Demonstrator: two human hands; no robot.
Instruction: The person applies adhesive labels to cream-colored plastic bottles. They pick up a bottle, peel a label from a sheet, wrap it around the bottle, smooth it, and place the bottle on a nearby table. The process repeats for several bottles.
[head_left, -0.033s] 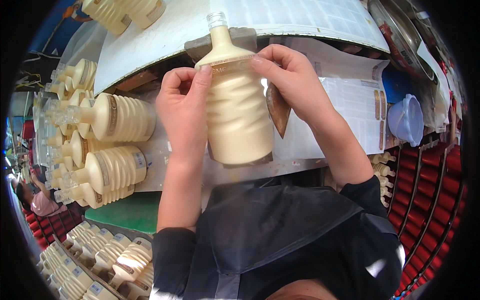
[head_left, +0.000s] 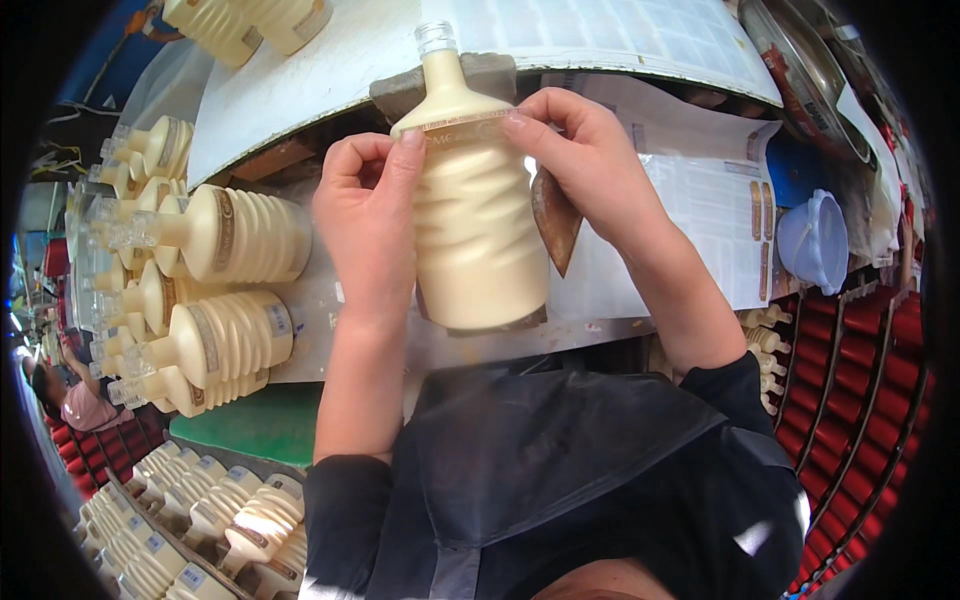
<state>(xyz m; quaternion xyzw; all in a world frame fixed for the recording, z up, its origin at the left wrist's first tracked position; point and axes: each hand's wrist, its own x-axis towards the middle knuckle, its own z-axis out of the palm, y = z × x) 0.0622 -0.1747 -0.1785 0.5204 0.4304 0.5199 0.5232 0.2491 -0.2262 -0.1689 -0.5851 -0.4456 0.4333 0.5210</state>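
Observation:
A cream bottle (head_left: 482, 235) with a wavy ribbed body and clear threaded neck lies on its side, neck pointing away from me. Across its shoulder runs a narrow gold-brown label strip (head_left: 462, 133). My left hand (head_left: 368, 205) is closed, its thumb pressing the strip's left end. At the right end my right hand (head_left: 592, 158) pinches the strip between thumb and finger. A brown pointed flat piece (head_left: 556, 224) sticks out below my right palm; its upper part is hidden. Beneath the bottle's neck is a grey block (head_left: 490, 76).
Several similar bottles (head_left: 250, 235) lie stacked at the left. More fill a rack (head_left: 190, 535) at lower left. Sheets with brown labels (head_left: 755, 210) spread to the right, beside a pale blue bucket (head_left: 815, 240). Red racks (head_left: 860, 390) stand at far right. A person (head_left: 85, 400) is at far left.

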